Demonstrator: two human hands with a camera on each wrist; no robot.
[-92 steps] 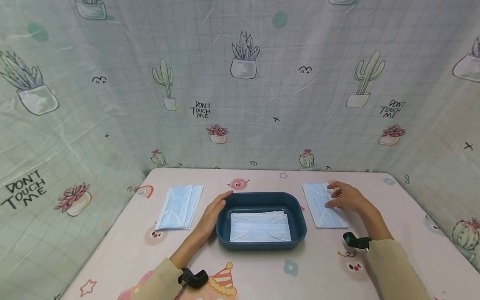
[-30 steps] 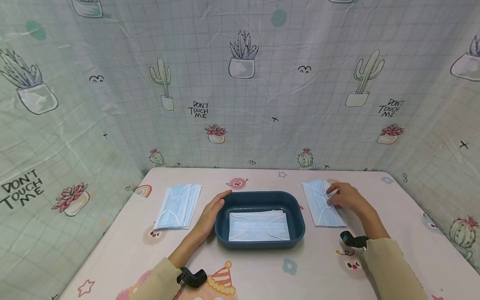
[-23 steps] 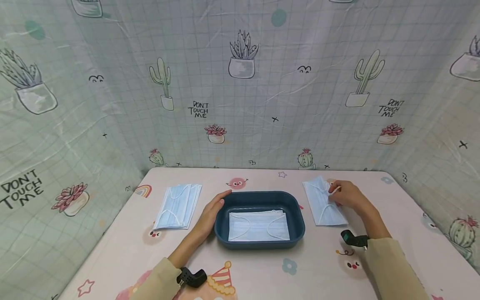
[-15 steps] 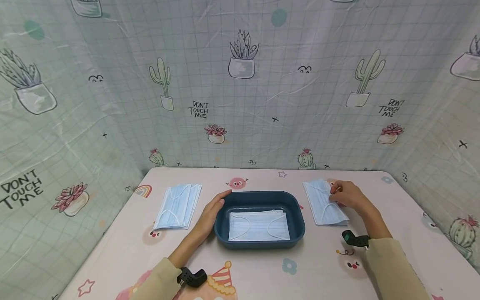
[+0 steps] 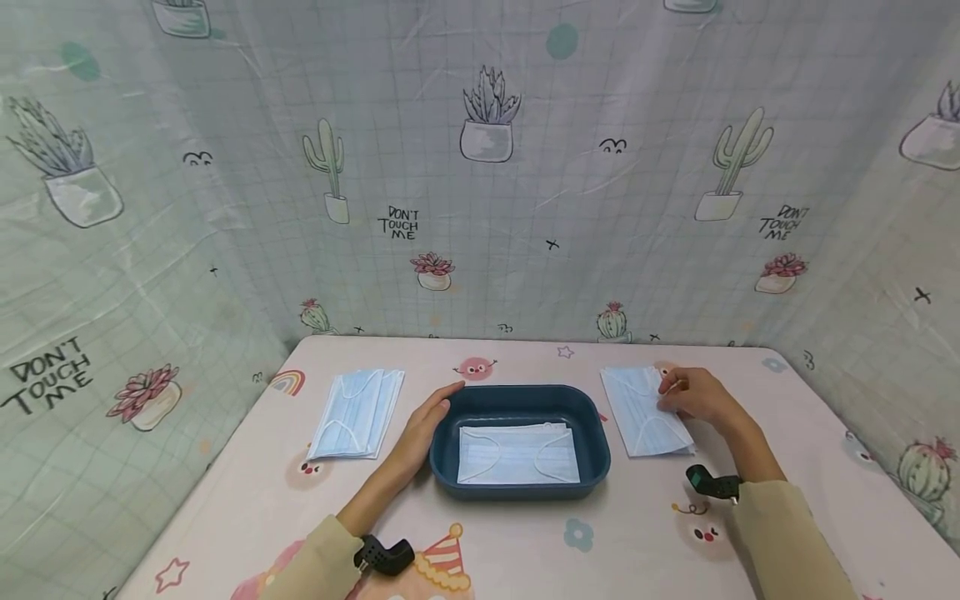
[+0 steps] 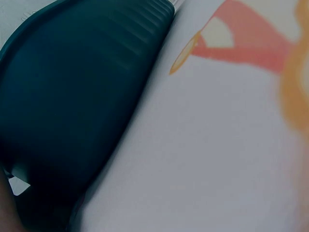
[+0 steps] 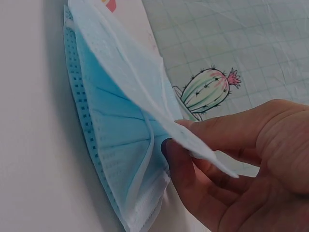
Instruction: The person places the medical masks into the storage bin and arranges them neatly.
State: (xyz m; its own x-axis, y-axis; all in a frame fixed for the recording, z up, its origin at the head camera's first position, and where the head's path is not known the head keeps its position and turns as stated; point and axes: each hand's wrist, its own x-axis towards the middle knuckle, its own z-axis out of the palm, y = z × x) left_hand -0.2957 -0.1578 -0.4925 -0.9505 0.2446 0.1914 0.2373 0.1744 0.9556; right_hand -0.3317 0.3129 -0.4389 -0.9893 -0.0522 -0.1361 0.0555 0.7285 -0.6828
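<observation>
one mask [image 7: 130,72] we pinch with right fingers [image 7: 186,179], left fingers [image 5: 432,405] straight against the tray [image 5: 517,492]; static cling could lift two.

head: above table [image 5: 517,550], facing forward-down | left wrist: close beside tray [image 6: 72,96], head shares it | right wrist: close on masks [image 7: 116,104], facing curtain [image 7: 260,53], head shares both
</observation>
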